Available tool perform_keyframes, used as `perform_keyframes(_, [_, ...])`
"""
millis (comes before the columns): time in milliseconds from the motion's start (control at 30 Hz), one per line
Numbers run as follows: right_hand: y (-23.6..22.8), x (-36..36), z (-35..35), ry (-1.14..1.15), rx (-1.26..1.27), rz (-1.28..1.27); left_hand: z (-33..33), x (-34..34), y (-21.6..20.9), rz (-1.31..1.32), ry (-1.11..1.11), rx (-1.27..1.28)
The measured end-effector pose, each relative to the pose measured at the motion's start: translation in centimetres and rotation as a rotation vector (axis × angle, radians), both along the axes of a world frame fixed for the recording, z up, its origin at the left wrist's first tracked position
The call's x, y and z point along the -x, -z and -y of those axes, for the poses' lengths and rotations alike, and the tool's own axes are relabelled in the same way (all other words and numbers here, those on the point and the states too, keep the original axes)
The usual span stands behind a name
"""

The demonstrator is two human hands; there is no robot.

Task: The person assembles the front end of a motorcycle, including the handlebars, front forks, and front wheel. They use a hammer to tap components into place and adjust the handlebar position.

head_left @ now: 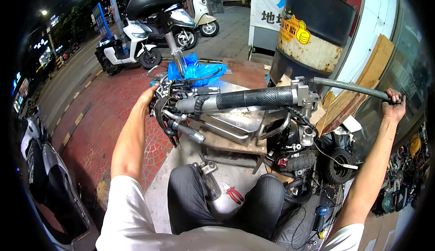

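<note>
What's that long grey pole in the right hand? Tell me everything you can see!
The grey pole is long, slim and round, and looks like dull metal. It slants a little down toward the right. The right hand grips its right end. Its left end reaches the silver clamp on the thick dark tube; I can't tell how they join.

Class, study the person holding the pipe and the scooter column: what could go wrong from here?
1. The right hand grips the far end of a long pipe; if the pipe slipped, the hand might strike the glass beside it.
2. The column lies over a low wooden table, so a hard push could shift it.
3. The left hand is beside bunched cables, which might snag.
</note>
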State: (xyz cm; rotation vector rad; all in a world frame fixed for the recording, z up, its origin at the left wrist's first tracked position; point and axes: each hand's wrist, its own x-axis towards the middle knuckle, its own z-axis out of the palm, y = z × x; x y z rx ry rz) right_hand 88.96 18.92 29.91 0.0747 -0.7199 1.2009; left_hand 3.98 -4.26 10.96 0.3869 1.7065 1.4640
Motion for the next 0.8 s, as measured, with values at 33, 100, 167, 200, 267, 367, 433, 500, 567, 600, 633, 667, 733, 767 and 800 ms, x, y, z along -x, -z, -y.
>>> perform_keyframes(33, [-0.1, 0.5, 0.0, 0.01, 0.027, -0.009, 0.6, 0.6, 0.2, 0.023, 0.015, -0.05])
perform_keyframes(100, [-0.6, 1.5, -0.5, 0.044, 0.077, -0.04, 1.4, 4.8, 1.8, 0.068, 0.04, -0.17])
perform_keyframes(167, [-1.3, 0.4, 0.4, 0.046, 0.063, -0.01, 0.3, 4.3, 2.8, 0.115, 0.026, -0.176])
perform_keyframes(200, [-1.5, -1.0, 1.4, 0.049, 0.048, 0.0, -0.7, 2.7, 3.1, 0.121, -0.019, -0.132])
perform_keyframes(267, [-1.1, 2.4, 2.1, 0.053, 0.095, -0.094, 0.4, 8.0, 5.2, 0.18, 0.032, -0.187])
perform_keyframes(367, [-1.3, 3.0, 5.8, 0.083, 0.113, -0.066, 0.6, 5.3, 6.5, 0.387, 0.101, -0.238])
perform_keyframes(433, [-1.2, 3.6, 7.1, 0.133, 0.135, -0.074, 0.4, 5.3, 7.6, 0.487, 0.136, -0.369])
perform_keyframes(500, [-1.1, 3.9, 7.9, 0.137, 0.146, -0.079, 0.6, 6.5, 9.7, 0.593, 0.085, -0.49])
perform_keyframes(567, [-0.8, 5.1, 8.1, 0.145, 0.199, -0.095, 0.5, 9.0, 10.9, 0.691, -0.097, -0.56])
perform_keyframes(600, [-1.2, 5.0, 8.5, 0.202, 0.251, -0.086, -0.1, 6.7, 10.8, 0.692, -0.038, -0.521])
perform_keyframes(633, [-1.3, 5.1, 8.6, 0.218, 0.275, -0.07, 0.0, 6.7, 10.5, 0.687, -0.012, -0.53])
perform_keyframes(667, [-1.4, 5.2, 8.7, 0.231, 0.301, -0.055, 0.1, 6.6, 10.3, 0.681, 0.011, -0.54])
perform_keyframes(733, [-1.6, 5.5, 8.1, 0.273, 0.337, -0.034, 0.7, 5.3, 9.8, 0.511, 0.22, -0.671])
perform_keyframes(767, [-1.8, 5.3, 7.8, 0.265, 0.326, -0.029, 0.8, 4.8, 10.1, 0.469, 0.29, -0.736])
perform_keyframes(800, [-1.9, 5.3, 7.3, 0.252, 0.318, -0.021, 1.2, 4.6, 10.5, 0.427, 0.353, -0.798])
